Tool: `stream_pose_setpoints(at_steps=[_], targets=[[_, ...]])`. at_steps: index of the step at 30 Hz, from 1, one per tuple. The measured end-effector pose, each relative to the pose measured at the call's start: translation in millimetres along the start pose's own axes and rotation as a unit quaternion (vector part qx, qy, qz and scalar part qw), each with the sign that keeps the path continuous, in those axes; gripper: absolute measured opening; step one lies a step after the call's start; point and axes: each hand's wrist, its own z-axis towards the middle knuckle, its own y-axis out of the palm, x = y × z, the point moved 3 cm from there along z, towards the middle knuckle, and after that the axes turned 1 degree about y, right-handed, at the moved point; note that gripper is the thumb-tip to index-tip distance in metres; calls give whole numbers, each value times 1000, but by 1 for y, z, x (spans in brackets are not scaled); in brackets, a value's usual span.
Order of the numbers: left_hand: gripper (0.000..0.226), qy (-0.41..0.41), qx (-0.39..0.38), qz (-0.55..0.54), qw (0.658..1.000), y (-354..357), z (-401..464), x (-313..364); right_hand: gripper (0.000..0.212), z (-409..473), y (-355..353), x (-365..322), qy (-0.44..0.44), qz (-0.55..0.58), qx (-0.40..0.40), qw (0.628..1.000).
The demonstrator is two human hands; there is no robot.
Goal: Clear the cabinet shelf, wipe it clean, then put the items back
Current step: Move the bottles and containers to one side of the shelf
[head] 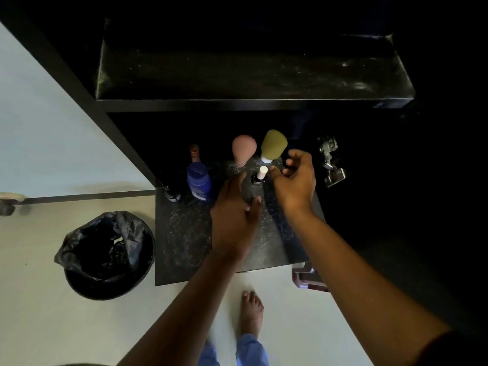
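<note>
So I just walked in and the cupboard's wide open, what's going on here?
A person is working at an open dark cabinet. The upper shelf is bare and looks dusty. Lower down, on a speckled surface, stand a blue bottle, a pink bottle, an olive bottle and a small white-capped bottle. Both hands reach among them: the right hand by the small bottle, the left hand open beside it. Neither clearly grips anything.

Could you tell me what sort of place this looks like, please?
Probably a home bathroom or dressing corner: a dark open cabinet shelf above a speckled stone counter holding toiletry bottles, including a blue bottle, plus a lined bin on a pale floor.
</note>
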Motion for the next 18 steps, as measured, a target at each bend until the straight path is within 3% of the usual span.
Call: stream_pose_setpoints(at_steps=[7,12,18], targets=[[51,-5,8,24,1000,25,29,-5,37,26,9,1,-75,-70,-67,992],[32,8,21,20,1000,27,32,-4,33,28,9,1,-88,-65,-64,992],[25,-8,14,-4,1000,14,10,-5,27,4,-2,8,-110,-48,-40,992]])
